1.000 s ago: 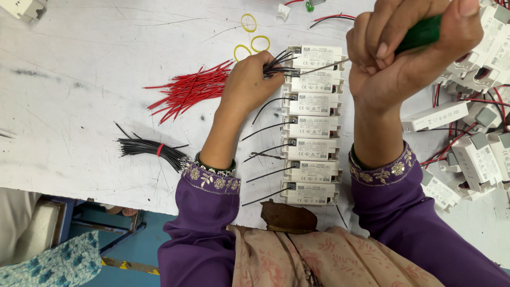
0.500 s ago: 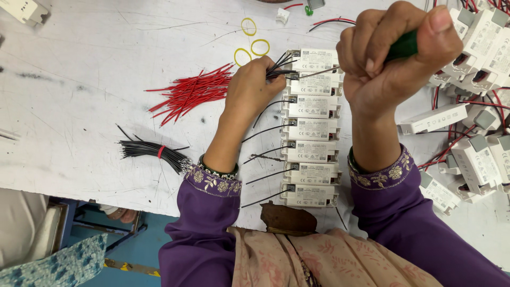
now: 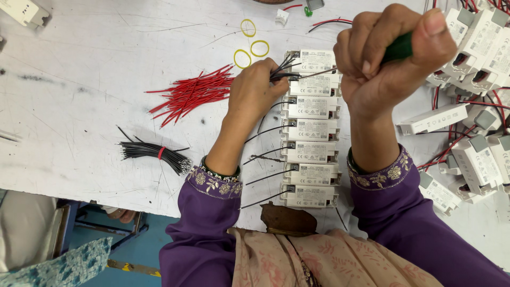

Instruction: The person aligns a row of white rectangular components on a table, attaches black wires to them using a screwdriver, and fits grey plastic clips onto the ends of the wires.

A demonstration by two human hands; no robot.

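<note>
Several white rectangular driver boxes (image 3: 312, 130) lie in a column on the white table (image 3: 79, 90), each lower one with a black wire sticking out to its left. My left hand (image 3: 257, 90) pinches a small bunch of black wires (image 3: 284, 73) against the left end of the upper boxes. Raised above the column's right side, my right hand (image 3: 388, 58) is a fist around a green-handled screwdriver (image 3: 397, 48), whose thin shaft reaches toward the wires.
A loose pile of red wires (image 3: 191, 94) and a bundle of black wires tied with a red band (image 3: 154, 153) lie to the left. Three yellow rubber bands (image 3: 251, 45) sit at the back. More white boxes with red wires (image 3: 473, 69) crowd the right.
My right fist with the screwdriver has shifted slightly left and toward the camera. My left hand stays at the wires by the upper boxes.
</note>
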